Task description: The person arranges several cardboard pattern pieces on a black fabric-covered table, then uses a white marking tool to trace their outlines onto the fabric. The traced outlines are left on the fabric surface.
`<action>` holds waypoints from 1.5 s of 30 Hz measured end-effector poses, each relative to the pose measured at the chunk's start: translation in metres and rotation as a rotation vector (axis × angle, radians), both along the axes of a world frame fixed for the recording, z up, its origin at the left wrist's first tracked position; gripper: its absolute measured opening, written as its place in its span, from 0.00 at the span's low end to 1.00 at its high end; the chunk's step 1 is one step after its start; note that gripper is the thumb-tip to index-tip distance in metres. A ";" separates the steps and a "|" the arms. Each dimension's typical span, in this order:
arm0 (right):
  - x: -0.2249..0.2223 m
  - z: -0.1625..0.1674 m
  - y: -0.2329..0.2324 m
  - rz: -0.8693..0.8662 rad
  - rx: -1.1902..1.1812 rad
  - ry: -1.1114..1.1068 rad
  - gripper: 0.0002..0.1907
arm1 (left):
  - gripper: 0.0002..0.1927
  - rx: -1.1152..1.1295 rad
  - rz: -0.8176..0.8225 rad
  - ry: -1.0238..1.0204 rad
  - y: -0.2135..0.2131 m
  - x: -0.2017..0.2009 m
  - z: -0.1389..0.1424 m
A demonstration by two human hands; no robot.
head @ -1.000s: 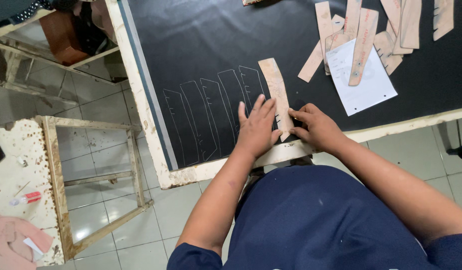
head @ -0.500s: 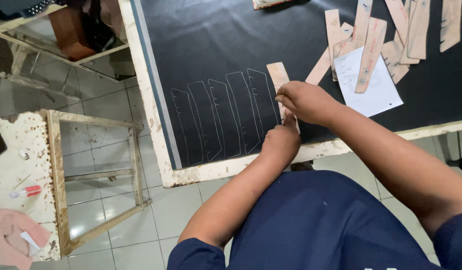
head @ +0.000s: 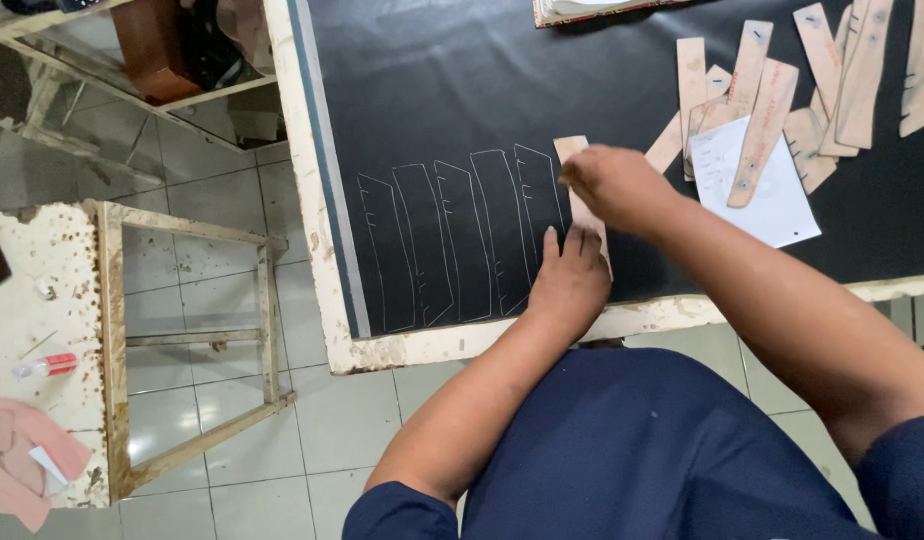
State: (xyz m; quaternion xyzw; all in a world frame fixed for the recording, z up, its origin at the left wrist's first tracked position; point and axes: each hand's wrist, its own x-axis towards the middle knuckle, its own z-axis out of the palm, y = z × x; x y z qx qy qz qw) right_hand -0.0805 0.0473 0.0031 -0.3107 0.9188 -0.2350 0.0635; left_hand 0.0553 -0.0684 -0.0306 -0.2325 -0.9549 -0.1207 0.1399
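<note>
A narrow tan card template (head: 582,205) lay flat on the matte black sheet (head: 432,90), just right of five chalk-white outlines (head: 462,240) of the same tapered shape. The left hand (head: 570,280) pressed it down, fingers spread flat. The right hand (head: 612,185) was curled at its upper end; what it pinched I could not tell. More templates (head: 772,90) overlapped a white paper (head: 772,195).
</note>
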 end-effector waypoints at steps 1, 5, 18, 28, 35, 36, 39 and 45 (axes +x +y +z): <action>-0.009 0.000 -0.002 -0.005 -0.023 0.027 0.11 | 0.13 -0.024 0.003 -0.045 0.000 -0.001 0.003; -0.034 0.001 -0.011 -0.023 -0.107 0.076 0.11 | 0.14 -0.082 0.019 -0.113 -0.001 -0.007 0.009; -0.054 0.001 0.000 -0.116 -0.062 0.038 0.11 | 0.14 -0.040 -0.012 -0.186 -0.007 -0.017 0.013; -0.025 0.002 0.026 -0.183 -0.144 0.036 0.10 | 0.14 -0.032 -0.021 -0.212 -0.010 -0.020 0.009; 0.072 0.005 0.056 -0.185 -0.245 -0.039 0.09 | 0.11 0.023 -0.033 -0.228 -0.017 -0.023 -0.001; 0.087 0.006 0.059 -0.188 -0.225 -0.060 0.09 | 0.12 0.019 -0.034 -0.226 -0.017 -0.023 -0.001; 0.117 0.008 0.068 -0.189 -0.182 -0.100 0.10 | 0.16 0.054 -0.047 -0.282 -0.019 -0.027 -0.001; 0.140 0.009 0.075 -0.247 -0.150 -0.170 0.10 | 0.29 0.100 -0.065 -0.365 -0.022 -0.026 0.006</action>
